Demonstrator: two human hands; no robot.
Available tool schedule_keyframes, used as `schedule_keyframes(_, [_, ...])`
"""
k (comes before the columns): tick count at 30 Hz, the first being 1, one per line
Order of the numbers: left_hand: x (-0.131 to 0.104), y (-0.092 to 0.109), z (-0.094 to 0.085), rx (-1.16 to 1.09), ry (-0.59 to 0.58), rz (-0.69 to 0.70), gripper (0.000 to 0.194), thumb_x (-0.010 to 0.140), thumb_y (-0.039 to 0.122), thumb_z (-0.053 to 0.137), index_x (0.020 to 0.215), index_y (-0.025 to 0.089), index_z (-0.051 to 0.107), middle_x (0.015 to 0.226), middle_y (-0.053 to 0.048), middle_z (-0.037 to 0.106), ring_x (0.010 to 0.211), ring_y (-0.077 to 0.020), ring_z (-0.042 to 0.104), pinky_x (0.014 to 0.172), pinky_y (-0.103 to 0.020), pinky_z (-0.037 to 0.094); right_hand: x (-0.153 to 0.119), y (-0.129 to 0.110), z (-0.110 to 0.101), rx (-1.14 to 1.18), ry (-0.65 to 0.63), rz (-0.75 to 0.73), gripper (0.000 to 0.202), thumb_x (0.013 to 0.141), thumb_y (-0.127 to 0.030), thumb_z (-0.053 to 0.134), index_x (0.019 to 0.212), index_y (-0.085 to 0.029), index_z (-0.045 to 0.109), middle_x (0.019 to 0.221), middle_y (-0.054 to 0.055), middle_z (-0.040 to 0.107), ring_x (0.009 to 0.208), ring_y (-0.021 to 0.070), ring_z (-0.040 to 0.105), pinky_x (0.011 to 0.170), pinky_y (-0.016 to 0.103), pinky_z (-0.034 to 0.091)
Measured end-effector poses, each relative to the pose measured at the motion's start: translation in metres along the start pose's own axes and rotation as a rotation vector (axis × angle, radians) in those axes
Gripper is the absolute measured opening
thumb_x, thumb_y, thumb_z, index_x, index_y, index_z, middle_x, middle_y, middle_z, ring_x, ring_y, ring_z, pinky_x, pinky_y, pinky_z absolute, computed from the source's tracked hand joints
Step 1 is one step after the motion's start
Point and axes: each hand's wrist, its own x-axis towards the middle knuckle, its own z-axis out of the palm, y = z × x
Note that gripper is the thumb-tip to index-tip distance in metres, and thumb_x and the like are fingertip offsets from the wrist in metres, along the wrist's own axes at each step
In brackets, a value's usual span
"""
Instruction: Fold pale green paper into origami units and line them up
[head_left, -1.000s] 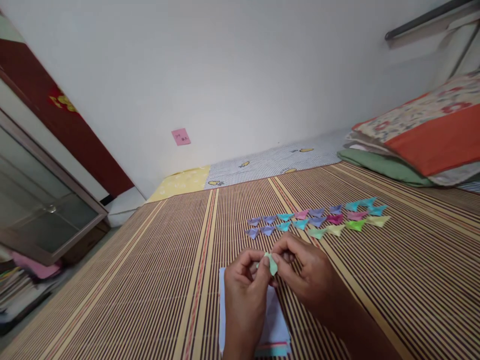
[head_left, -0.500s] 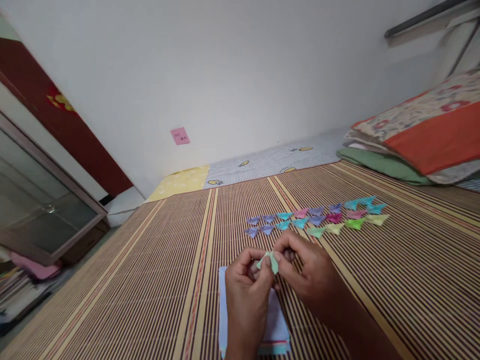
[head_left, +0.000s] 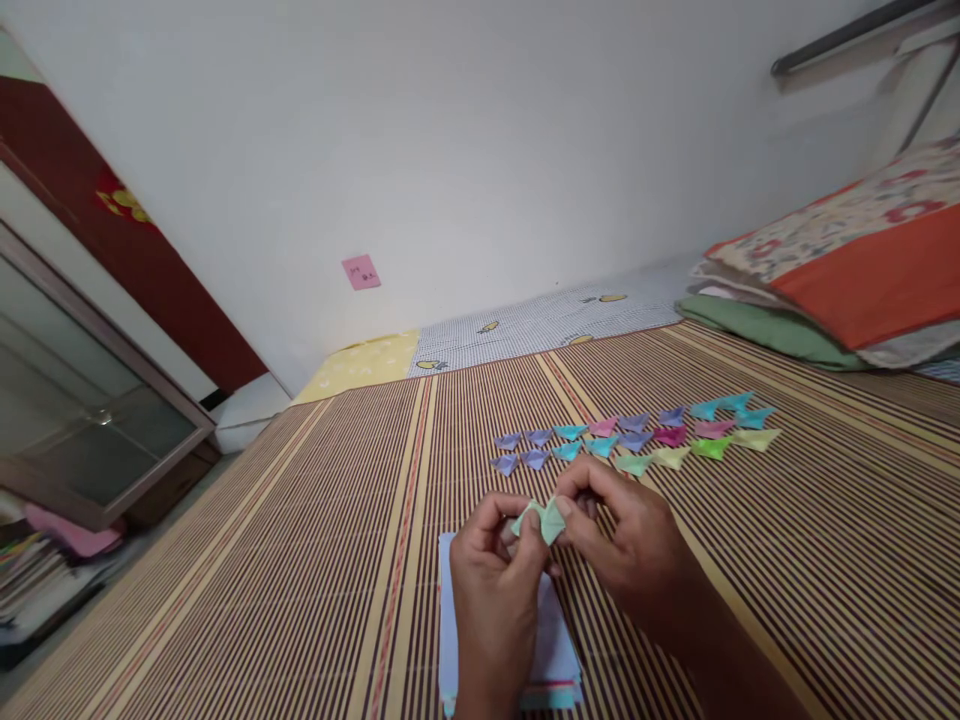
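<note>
A small pale green folded paper [head_left: 553, 522] is held between both hands above the striped mat. My left hand [head_left: 495, 580] pinches its left part between thumb and fingers. On its right edge, the thumb and fingers of my right hand [head_left: 626, 530] are closed. Beneath my left hand lies a stack of paper sheets [head_left: 556, 640], pale lilac on top with pink and light blue edges below. Beyond the hands, two rows of small folded paper shapes [head_left: 670, 436] in purple, blue, pink, green and yellow lie on the mat.
The striped mat [head_left: 300, 560] spreads over the bed up to a patterned sheet [head_left: 517, 325] along the wall. Folded bedding [head_left: 862, 270] is piled at the back right. A glass-fronted cabinet [head_left: 82, 390] stands at the left. A pink note [head_left: 361, 272] is on the wall.
My right hand has shifted slightly right, and the right part of the green paper now looks wider and more spread. My left hand has hardly moved.
</note>
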Motion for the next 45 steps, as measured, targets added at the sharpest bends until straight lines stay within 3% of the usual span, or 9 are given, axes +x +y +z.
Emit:
schedule_keyframes(4, [0.000,-0.004,-0.001,0.049,-0.008,0.046,0.015,0.086,0.030,0.072,0.082,0.016,0.068,0.070,0.000,0.065,0.059,-0.0118,0.059,0.055,-0.020,0.050,0.000,-0.001,-0.001,0.016,-0.023,-0.002,0.015,0.093,-0.018,0.050,0.079,-0.021,0.054,0.068,-0.003,0.055,0.061,0.0139,0.051,0.058,0.027,0.040])
schedule_keyframes(10, [0.000,-0.012,-0.003,0.304,0.040,0.193,0.008,0.089,0.025,0.067,0.085,0.019,0.070,0.077,-0.003,0.068,0.070,-0.0172,0.063,0.062,-0.025,0.051,0.000,-0.003,0.000,-0.026,0.009,-0.015,0.010,0.091,-0.017,0.055,0.082,-0.021,0.059,0.076,0.000,0.059,0.069,0.0156,0.054,0.063,0.029,0.043])
schedule_keyframes(14, [0.000,-0.011,-0.002,0.367,0.073,0.251,0.007,0.090,0.021,0.064,0.085,0.020,0.068,0.078,-0.002,0.068,0.070,-0.0168,0.063,0.065,-0.026,0.051,0.001,-0.003,0.000,-0.038,0.019,-0.041,0.017,0.092,-0.014,0.050,0.080,-0.020,0.059,0.074,0.000,0.059,0.068,0.0153,0.055,0.062,0.028,0.044])
schedule_keyframes(19, [0.000,-0.007,-0.001,0.444,0.096,0.440,0.012,0.088,0.011,0.064,0.083,0.020,0.068,0.082,-0.001,0.068,0.074,-0.0154,0.065,0.066,-0.024,0.051,-0.001,-0.004,0.002,-0.007,0.004,0.008,0.008,0.089,-0.019,0.057,0.093,-0.020,0.064,0.079,0.000,0.063,0.070,0.0161,0.060,0.064,0.028,0.049])
schedule_keyframes(22, [0.000,-0.006,0.000,0.455,0.106,0.495,0.014,0.088,0.008,0.064,0.084,0.020,0.068,0.083,-0.001,0.069,0.074,-0.0148,0.066,0.065,-0.023,0.052,-0.002,-0.005,0.005,-0.020,-0.016,0.024,0.010,0.087,-0.016,0.055,0.090,-0.020,0.064,0.073,-0.001,0.062,0.065,0.0153,0.059,0.060,0.027,0.048])
schedule_keyframes(39, [0.000,-0.006,0.000,0.356,0.091,0.321,0.009,0.092,0.019,0.064,0.085,0.020,0.070,0.082,-0.002,0.069,0.074,-0.0173,0.066,0.067,-0.027,0.051,-0.004,-0.006,0.003,-0.028,-0.020,0.097,0.012,0.089,-0.018,0.050,0.084,-0.021,0.061,0.068,-0.001,0.059,0.061,0.0156,0.055,0.056,0.028,0.043])
schedule_keyframes(45, [-0.003,-0.004,0.003,0.376,0.059,0.332,0.011,0.094,0.021,0.063,0.084,0.020,0.068,0.084,-0.002,0.068,0.078,-0.0177,0.066,0.071,-0.027,0.051,-0.003,-0.006,0.009,-0.151,0.086,0.029,0.011,0.085,-0.014,0.051,0.080,-0.022,0.057,0.074,0.001,0.058,0.066,0.0171,0.052,0.062,0.031,0.040])
